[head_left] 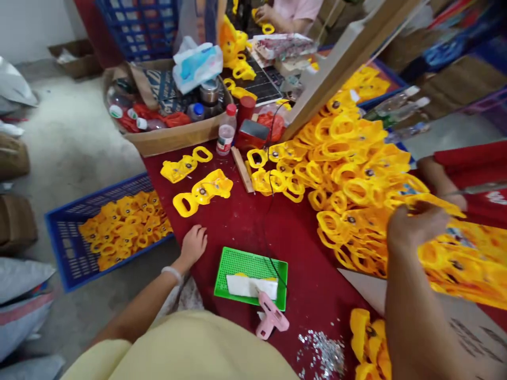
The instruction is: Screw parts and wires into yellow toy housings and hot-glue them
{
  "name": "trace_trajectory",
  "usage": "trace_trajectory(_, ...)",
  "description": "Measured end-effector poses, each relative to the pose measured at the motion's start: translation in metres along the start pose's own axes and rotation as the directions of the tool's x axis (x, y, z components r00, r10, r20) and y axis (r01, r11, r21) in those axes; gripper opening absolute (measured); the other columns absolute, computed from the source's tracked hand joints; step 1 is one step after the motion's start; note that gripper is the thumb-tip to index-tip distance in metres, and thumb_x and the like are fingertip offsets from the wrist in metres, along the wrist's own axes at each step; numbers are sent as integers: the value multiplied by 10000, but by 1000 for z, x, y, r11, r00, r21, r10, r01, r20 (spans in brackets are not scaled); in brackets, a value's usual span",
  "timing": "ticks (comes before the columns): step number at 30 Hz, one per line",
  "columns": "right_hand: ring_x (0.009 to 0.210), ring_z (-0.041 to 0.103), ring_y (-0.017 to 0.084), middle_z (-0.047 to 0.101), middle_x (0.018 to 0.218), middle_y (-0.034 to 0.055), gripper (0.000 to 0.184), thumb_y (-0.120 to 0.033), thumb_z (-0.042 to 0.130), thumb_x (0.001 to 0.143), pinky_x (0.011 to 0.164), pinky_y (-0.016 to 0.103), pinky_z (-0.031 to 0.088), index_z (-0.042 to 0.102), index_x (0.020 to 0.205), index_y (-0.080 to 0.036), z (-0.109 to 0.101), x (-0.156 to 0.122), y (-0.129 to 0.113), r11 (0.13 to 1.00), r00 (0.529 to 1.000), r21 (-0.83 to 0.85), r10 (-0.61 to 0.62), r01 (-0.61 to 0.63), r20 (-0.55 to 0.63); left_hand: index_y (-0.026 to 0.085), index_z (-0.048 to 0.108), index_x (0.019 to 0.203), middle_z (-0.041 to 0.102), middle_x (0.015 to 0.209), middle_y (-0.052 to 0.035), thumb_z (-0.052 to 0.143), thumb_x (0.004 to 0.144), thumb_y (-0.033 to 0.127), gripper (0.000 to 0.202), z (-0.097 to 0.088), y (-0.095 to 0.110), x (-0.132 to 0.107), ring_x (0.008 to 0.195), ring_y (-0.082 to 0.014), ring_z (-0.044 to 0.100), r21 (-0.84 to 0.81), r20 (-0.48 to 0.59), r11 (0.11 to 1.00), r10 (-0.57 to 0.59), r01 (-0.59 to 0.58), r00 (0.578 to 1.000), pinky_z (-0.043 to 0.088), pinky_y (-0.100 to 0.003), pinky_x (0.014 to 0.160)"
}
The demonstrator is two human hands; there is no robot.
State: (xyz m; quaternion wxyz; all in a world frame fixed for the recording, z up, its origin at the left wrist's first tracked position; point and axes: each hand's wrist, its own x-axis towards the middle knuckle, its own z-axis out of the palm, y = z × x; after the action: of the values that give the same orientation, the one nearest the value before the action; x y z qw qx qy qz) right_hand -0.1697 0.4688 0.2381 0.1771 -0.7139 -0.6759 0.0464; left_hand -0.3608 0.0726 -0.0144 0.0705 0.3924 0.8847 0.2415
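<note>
My left hand (194, 244) rests on the red tablecloth (257, 221) near the table's left edge, its fingers curled down with nothing in them. Just beyond it lie a few yellow plastic pieces (204, 191). My right hand (415, 224) is raised at the right and pinches a yellow plastic piece (433, 203) over a large heap of the same yellow pieces (348, 169). A green tray (249, 264) holding a white block sits between my arms, with a pink glue gun (271, 318) at its near edge.
A blue crate (67, 243) of yellow pieces stands on the floor at left. A cardboard box (170, 134) of bottles and tissues sits at the back. Another person's hand in a red sleeve (447, 184) is at right; a second person works far back.
</note>
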Motion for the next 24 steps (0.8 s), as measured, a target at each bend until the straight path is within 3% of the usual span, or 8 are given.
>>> trace_trajectory(2, 1157, 590, 239, 628, 1173, 231, 294, -213, 468, 936, 1008, 419, 463, 628, 1173, -142, 18, -52, -14, 989, 956, 135, -101, 66, 275, 167, 638, 1080, 608, 1098, -129, 489, 899, 264, 253, -13, -2, 5, 1021, -238, 603, -33, -40, 999, -30, 29, 999, 482, -359, 927)
trace_trajectory(5, 915, 666, 176, 696, 996, 82, 174, -247, 590, 894, 862, 361, 557, 661, 1036, -176, 60, -145, -33, 942, 697, 329, -284, 73, 659, 96, 571, 1185, 540, 1220, -201, 481, 896, 238, 335, -42, -19, 29, 1196, -315, 501, -77, -165, 986, -156, 145, 974, 387, -483, 1048)
trace_trajectory(8, 932, 639, 160, 643, 1100, 64, 306, -362, 593, 904, 805, 365, 568, 603, 1128, -153, 114, -232, -60, 911, 422, 413, -380, 14, 823, 52, 473, 1308, 439, 1376, -228, 520, 846, 181, 482, -65, -48, 66, 1332, -345, 373, -141, -222, 965, -250, 223, 942, 291, -522, 1128)
trace_trajectory(10, 976, 629, 175, 623, 1149, 75, 343, -377, 581, 909, 828, 383, 561, 581, 1174, -159, 147, -275, -82, 893, 346, 450, -415, -24, 841, 52, 496, 1294, 486, 1357, -213, 556, 817, 169, 495, -71, -66, 88, 1308, -319, 422, -188, -184, 953, -271, 236, 945, 329, -475, 1124)
trace_trajectory(13, 1041, 612, 198, 596, 1217, 87, 381, -384, 581, 907, 875, 418, 546, 558, 1221, -167, 183, -313, -117, 868, 360, 493, -446, -48, 819, 99, 579, 1189, 614, 1212, -154, 585, 826, 199, 377, -66, -77, 103, 1147, -255, 569, -251, -100, 934, -286, 254, 953, 442, -413, 1032)
trace_trajectory(16, 1065, 603, 206, 589, 1230, 88, 387, -391, 581, 906, 896, 432, 536, 558, 1223, -170, 197, -327, -140, 871, 433, 490, -423, -49, 796, 129, 608, 1084, 661, 1087, -90, 591, 876, 296, 267, -57, -70, 94, 996, -201, 629, -292, -48, 916, -301, 275, 953, 499, -402, 926)
trace_trajectory(20, 1058, 606, 202, 599, 1211, 81, 368, -394, 586, 903, 894, 423, 534, 572, 1199, -176, 193, -326, -139, 881, 523, 469, -374, -56, 766, 143, 626, 999, 689, 893, -82, 523, 863, 356, 273, -51, -47, 68, 823, -217, 662, -338, -14, 899, -301, 279, 953, 528, -341, 747)
trace_trajectory(24, 1003, 635, 194, 660, 1093, 77, 288, -345, 624, 875, 907, 406, 521, 620, 1090, -153, 169, -312, -110, 843, 605, 537, -414, -28, 680, 133, 605, 980, 663, 727, -76, 482, 848, 476, 387, -50, -12, 47, 640, -236, 646, -396, -2, 882, -280, 256, 960, 511, -331, 575)
